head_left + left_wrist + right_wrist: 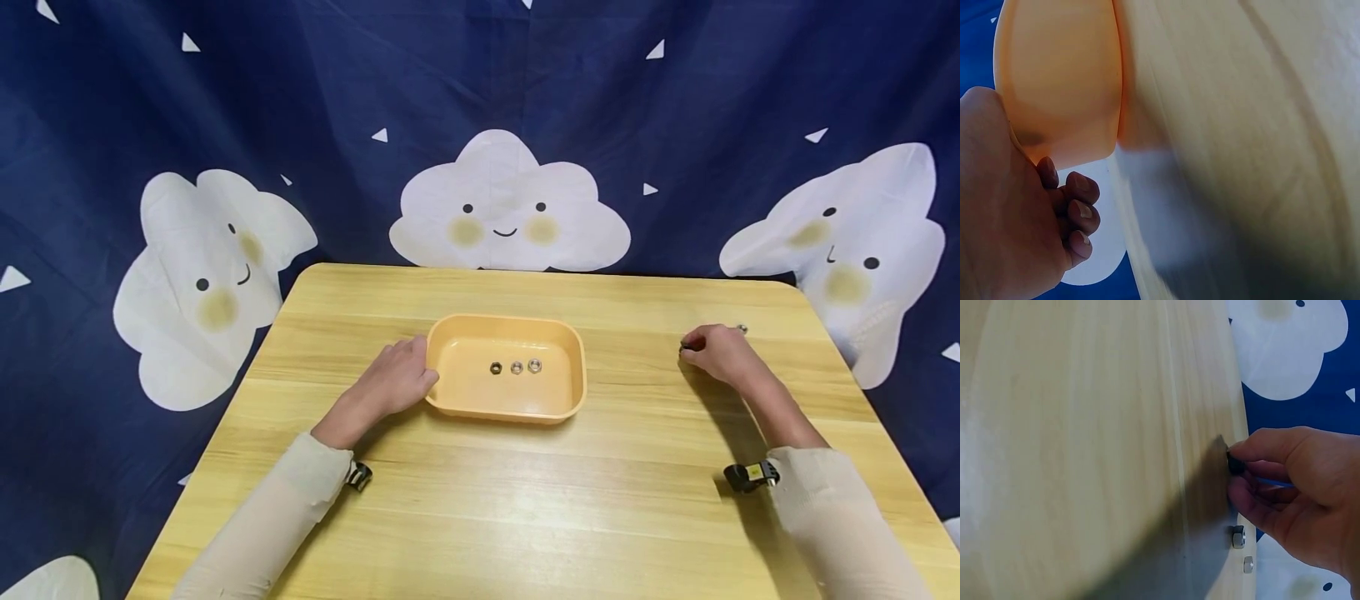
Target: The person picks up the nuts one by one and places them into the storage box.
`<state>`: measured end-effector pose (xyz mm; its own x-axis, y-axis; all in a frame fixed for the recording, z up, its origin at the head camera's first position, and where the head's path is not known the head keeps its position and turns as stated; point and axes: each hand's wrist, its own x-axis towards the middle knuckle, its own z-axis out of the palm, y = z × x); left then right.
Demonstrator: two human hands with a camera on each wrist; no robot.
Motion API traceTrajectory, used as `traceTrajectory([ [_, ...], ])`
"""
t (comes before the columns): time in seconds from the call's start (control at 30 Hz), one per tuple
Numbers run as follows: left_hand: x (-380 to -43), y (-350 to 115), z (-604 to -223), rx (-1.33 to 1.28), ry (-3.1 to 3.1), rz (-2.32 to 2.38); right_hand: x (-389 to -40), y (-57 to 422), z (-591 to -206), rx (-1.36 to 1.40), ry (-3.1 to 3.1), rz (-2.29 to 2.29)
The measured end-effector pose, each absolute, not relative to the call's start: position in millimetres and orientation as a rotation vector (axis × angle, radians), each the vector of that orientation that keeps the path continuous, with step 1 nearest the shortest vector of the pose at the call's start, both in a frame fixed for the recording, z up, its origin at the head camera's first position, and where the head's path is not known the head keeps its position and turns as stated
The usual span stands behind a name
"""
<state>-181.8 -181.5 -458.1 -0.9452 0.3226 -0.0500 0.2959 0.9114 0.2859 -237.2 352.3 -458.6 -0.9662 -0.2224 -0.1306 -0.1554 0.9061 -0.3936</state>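
A shallow yellow-orange plastic tray (506,414) stands on the wooden table. My left hand (401,374) grips its left end, thumb over the rim; the left wrist view shows the fingers curled by the tray's end wall (1063,81). Inside the tray lie a dark nut (496,367) and two silver nuts, one in the middle (517,367) and one at the right (535,365). To the right of the tray, my right hand (722,357) pinches a small black nut (1235,464) between thumb and fingers, partly hidden by them.
Beside the right hand, a silver nut (1239,537) and another nut (1248,565) sit on the table (495,508); the head view shows just one nut (742,328) there. A dark blue curtain (337,75) with white clouds hangs behind the table's far edge.
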Motion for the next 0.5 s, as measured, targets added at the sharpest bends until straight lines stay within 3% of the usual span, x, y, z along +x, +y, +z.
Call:
traceTrajectory([
  [0.5, -182.8, -180.7, -457.5, 0.48, 2.973, 0.413, -238.3, 349.8, -462.1, -0.306, 2.919, -0.657],
])
